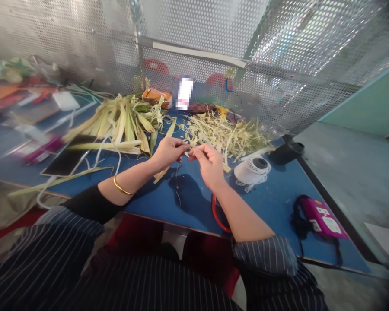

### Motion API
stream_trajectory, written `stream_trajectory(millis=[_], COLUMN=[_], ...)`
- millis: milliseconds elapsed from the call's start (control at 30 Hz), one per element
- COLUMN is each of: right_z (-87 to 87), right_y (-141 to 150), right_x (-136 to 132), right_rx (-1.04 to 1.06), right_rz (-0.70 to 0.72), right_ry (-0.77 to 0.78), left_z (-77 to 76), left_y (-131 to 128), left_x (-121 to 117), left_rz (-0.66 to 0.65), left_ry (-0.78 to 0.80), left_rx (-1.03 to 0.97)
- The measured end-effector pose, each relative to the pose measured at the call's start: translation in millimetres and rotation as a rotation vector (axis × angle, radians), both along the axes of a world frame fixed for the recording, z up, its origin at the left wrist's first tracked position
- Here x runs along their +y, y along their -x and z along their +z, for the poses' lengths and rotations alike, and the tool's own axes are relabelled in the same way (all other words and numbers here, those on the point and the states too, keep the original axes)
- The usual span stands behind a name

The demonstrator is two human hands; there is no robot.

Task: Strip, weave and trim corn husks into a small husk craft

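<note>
Left hand (169,152) and right hand (208,163) meet, fingertips pinching thin thread (177,175); held bit mostly hidden. Loose end trails toward person, long axis roughly front-to-back, over blue tabletop (194,214).

Remotely, I see a blue counter (262,211), yellow-green husks (126,123), white thread (251,173), a magenta-and-white box (322,218), a golden bangle (119,187), and dark sleeves (52,246) with pale pinstripes.

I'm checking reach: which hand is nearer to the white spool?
Right. The right hand is to the left of the white spool, apart from it; the left hand is farther left, on the right hand's far side from it.
</note>
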State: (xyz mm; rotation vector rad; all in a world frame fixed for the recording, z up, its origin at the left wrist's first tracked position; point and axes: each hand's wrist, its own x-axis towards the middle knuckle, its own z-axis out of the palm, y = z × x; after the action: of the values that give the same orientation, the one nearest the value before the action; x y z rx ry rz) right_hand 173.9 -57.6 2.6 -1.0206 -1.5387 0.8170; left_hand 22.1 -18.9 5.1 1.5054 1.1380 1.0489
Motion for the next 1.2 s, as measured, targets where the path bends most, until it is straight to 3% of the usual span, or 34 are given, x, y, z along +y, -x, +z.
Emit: stream_trajectory(millis=[100,233,333,400,467,533,600,667,733,867,933,1000,1100,1200], right_z=[3.3,9.5,14.8,16.8,16.0,12.3,7.2,2.7,0.2,0.5,1.0,0.8,-0.6,-0.8], right_y=[-5,-14,-23,-30,-38,-43,-44,-40,-33,-18,-13,-11,-10,-10], right_x=[-1,0,6,12,19,26,29,30,26,13,7,4,5,8], right_rx=[-0.135,-0.465,-0.648,-0.594,-0.433,-0.242,-0.099,-0.07,-0.151,-0.289,-0.271,-0.221,-0.112,-0.076], right_rz=[0.04,-0.01,-0.035,0.038,0.113,0.133,0.113,0.104,0.09,0.007,-0.031,0.002,0.154,0.217], right_ry=[-0.097,-0.346,-0.419,-0.36,-0.204,0.008,0.171,0.225,0.141,-0.248,-0.346,-0.329,-0.153,-0.042], left_z=[-1.6,6.4,15.7,20.9,24.3,25.4,24.0,20.9,17.2,11.4,9.5,7.5,2.9,-2.9], left_y=[4,8,10,13,17,19,18,14,11,3,0,-4,-9,-12], left_x=[2,-3,-9,-12,-13,-12,-9,-5,-2,-2,-4,-7,-8,-7], left_rz=[0.002,-0.014,-0.304,-0.579,-0.729,-0.66,-0.495,-0.369,-0.292,-0.149,-0.118,-0.117,-0.121,-0.112], left_ry=[-0.054,-0.281,-0.348,-0.227,-0.027,0.126,0.233,0.333,0.435,0.496,0.48,0.473,0.467,0.451], left_rx=[0.118,0.439,0.587,0.511,0.307,0.026,-0.251,-0.461,-0.585,-0.596,-0.546,-0.508,-0.485,-0.511])
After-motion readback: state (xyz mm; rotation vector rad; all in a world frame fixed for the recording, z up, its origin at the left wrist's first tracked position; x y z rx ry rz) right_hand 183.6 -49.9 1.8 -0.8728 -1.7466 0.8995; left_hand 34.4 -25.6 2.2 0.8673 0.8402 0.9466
